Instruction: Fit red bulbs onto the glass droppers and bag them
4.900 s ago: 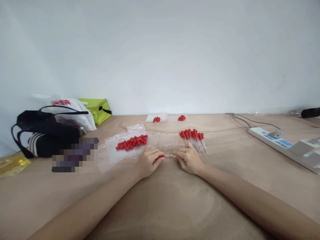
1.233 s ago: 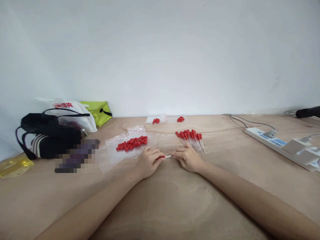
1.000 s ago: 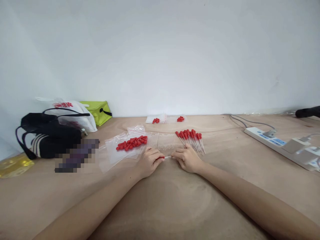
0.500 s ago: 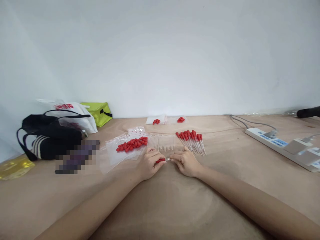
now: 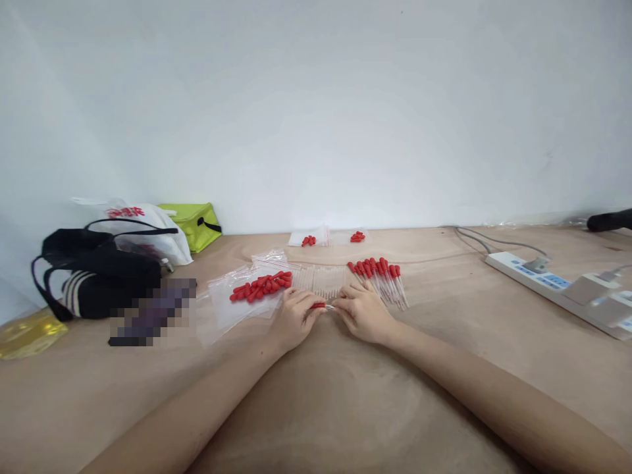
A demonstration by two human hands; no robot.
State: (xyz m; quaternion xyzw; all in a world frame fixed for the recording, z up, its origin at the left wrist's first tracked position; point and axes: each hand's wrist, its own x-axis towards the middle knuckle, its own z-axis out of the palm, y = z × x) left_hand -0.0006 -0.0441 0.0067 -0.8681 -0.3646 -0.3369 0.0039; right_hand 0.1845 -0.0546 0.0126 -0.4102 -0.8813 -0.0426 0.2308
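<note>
My left hand [image 5: 295, 318] pinches a red rubber bulb [image 5: 317, 305] at the middle of the table. From the right, my right hand [image 5: 364, 313] grips a thin clear tube [image 5: 330, 307] whose end meets the bulb. How far the tube sits inside the bulb is hidden by my fingers. Several loose red bulbs [image 5: 261, 286] lie on plastic bags [image 5: 222, 315] beyond my left hand. A row of clear tubes [image 5: 316, 279] lies just past both hands. Behind my right hand, several tubes with red bulbs on their ends [image 5: 378, 273] are fanned out.
Two small bags [image 5: 320, 232] with red pieces lie near the wall. At the left are a black bag [image 5: 99, 263], a white plastic bag [image 5: 165, 230], a lime-green box [image 5: 190, 220] and a yellow packet [image 5: 32, 334]. A power strip [image 5: 533, 276] with cables sits at the right.
Both hands have moved slightly away from me, toward the row of tubes, with the bulb and tube between them. My right hand now covers part of the row.
</note>
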